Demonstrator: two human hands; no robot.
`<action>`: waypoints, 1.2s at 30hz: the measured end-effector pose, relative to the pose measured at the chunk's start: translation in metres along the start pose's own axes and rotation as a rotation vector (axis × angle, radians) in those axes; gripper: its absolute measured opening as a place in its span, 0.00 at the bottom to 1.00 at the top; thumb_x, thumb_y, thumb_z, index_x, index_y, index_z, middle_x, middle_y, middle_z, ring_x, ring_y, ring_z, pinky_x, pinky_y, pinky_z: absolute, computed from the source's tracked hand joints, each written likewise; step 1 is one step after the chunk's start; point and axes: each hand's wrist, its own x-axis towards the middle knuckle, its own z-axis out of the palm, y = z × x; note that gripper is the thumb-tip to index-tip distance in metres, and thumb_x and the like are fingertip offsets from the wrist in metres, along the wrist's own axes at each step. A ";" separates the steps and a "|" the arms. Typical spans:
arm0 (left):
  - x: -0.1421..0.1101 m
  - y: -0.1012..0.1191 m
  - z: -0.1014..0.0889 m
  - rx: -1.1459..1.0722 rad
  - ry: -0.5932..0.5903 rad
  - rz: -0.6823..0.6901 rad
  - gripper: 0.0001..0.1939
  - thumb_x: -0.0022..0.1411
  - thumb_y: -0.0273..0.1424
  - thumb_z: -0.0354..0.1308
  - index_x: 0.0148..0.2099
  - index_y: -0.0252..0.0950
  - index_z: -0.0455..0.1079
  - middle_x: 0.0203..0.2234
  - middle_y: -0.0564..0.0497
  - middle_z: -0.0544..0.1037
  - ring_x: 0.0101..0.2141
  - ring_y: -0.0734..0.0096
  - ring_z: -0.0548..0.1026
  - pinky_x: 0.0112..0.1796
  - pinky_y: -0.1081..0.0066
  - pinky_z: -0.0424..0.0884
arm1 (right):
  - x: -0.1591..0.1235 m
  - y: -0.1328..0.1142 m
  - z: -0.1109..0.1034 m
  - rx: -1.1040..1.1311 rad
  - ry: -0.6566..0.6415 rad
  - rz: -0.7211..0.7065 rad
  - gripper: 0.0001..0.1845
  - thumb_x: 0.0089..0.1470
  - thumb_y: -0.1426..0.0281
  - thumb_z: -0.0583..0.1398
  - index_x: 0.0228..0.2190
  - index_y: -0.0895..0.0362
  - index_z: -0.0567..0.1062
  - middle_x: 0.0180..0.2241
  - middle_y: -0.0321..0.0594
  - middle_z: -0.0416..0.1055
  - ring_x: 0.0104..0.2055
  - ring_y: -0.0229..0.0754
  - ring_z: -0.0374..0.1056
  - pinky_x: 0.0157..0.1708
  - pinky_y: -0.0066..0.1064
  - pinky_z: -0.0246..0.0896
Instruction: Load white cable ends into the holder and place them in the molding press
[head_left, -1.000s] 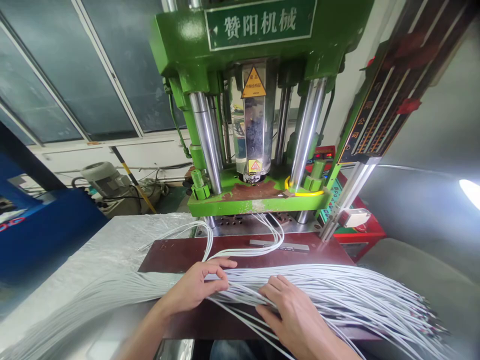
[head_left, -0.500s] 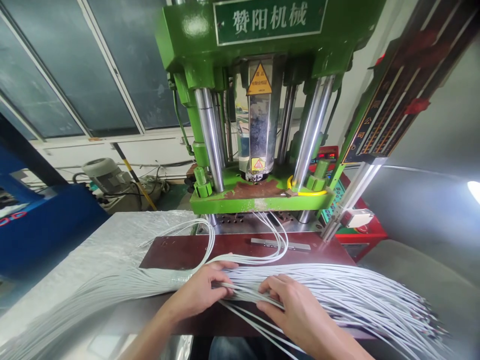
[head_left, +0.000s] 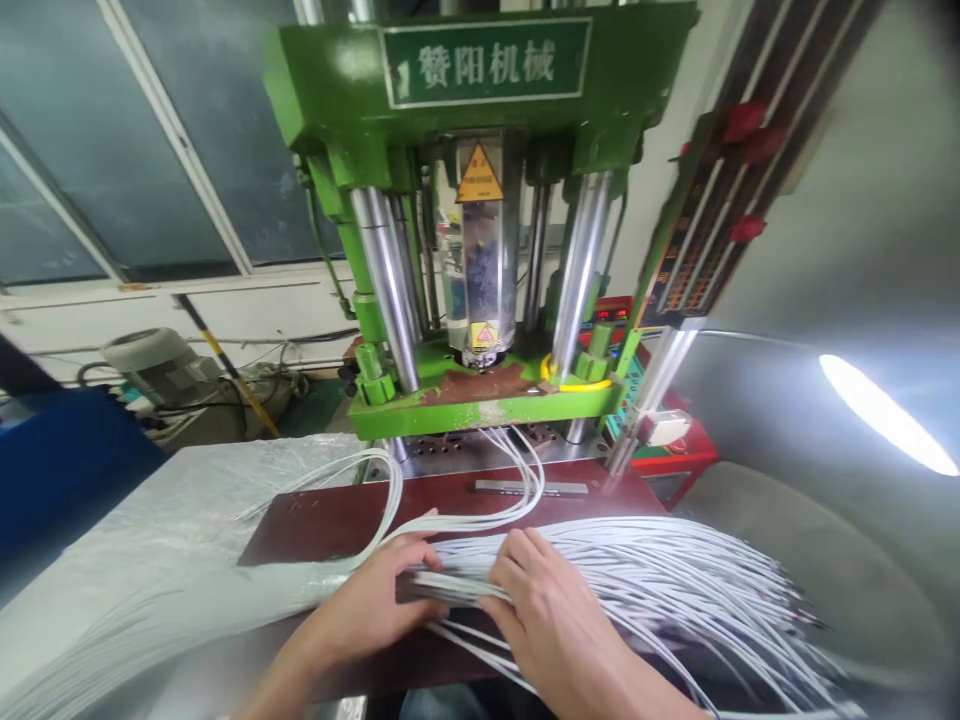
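A thick bundle of thin white cables (head_left: 660,575) lies across a dark red work plate (head_left: 322,520) in front of a green press machine (head_left: 480,400). My left hand (head_left: 379,600) rests on the bundle with its fingers pinching a few cables. Close beside it, my right hand (head_left: 544,610) grips the same cables, fingers curled over them. A few white cables (head_left: 525,480) loop from the hands back under the machine's green platen.
Clear plastic sheeting (head_left: 202,490) covers the table at left. A blue machine (head_left: 52,470) and a grey motor (head_left: 150,365) stand at far left. A red control box (head_left: 660,440) sits right of the press. A bright lamp (head_left: 885,415) shines at right.
My right hand has slid left until it almost touches my left hand on the cables. The view has shifted, so the machine appears further left.
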 end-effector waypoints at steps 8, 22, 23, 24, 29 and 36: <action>0.011 -0.019 0.005 -0.097 0.055 -0.036 0.13 0.57 0.39 0.51 0.24 0.37 0.60 0.51 0.53 0.69 0.55 0.62 0.62 0.56 0.62 0.55 | -0.006 0.014 -0.034 -0.119 -0.390 0.098 0.10 0.54 0.66 0.53 0.29 0.57 0.72 0.26 0.38 0.73 0.24 0.40 0.66 0.20 0.30 0.38; 0.016 0.036 0.011 0.183 0.262 -0.080 0.17 0.56 0.44 0.50 0.25 0.36 0.57 0.19 0.57 0.66 0.24 0.75 0.63 0.28 0.78 0.58 | -0.008 0.047 -0.106 0.249 -0.471 0.326 0.08 0.44 0.64 0.60 0.27 0.56 0.73 0.18 0.29 0.63 0.19 0.28 0.53 0.19 0.22 0.42; 0.018 0.042 0.014 0.213 0.231 -0.066 0.18 0.56 0.44 0.50 0.25 0.36 0.57 0.19 0.56 0.65 0.24 0.75 0.62 0.27 0.77 0.56 | -0.010 0.049 -0.114 0.235 -0.412 0.328 0.08 0.45 0.64 0.60 0.29 0.54 0.74 0.19 0.28 0.64 0.20 0.28 0.54 0.19 0.22 0.43; 0.019 0.050 0.017 0.238 0.198 -0.037 0.18 0.57 0.45 0.48 0.25 0.36 0.57 0.19 0.56 0.65 0.23 0.75 0.61 0.27 0.76 0.55 | -0.011 0.049 -0.123 0.222 -0.340 0.313 0.10 0.45 0.63 0.61 0.32 0.52 0.74 0.21 0.28 0.65 0.21 0.28 0.55 0.21 0.22 0.45; 0.025 0.098 0.020 0.247 0.133 0.098 0.19 0.61 0.44 0.44 0.25 0.36 0.57 0.19 0.57 0.65 0.22 0.76 0.60 0.27 0.74 0.53 | -0.014 0.045 -0.145 0.195 -0.281 0.247 0.12 0.46 0.61 0.62 0.35 0.46 0.73 0.22 0.25 0.65 0.23 0.28 0.56 0.22 0.21 0.46; 0.027 0.106 0.004 0.143 0.163 0.070 0.17 0.59 0.43 0.49 0.25 0.36 0.58 0.18 0.58 0.61 0.22 0.77 0.58 0.24 0.76 0.54 | -0.034 0.041 -0.160 0.354 -0.295 0.353 0.12 0.53 0.57 0.56 0.36 0.47 0.73 0.30 0.27 0.69 0.29 0.30 0.61 0.27 0.21 0.52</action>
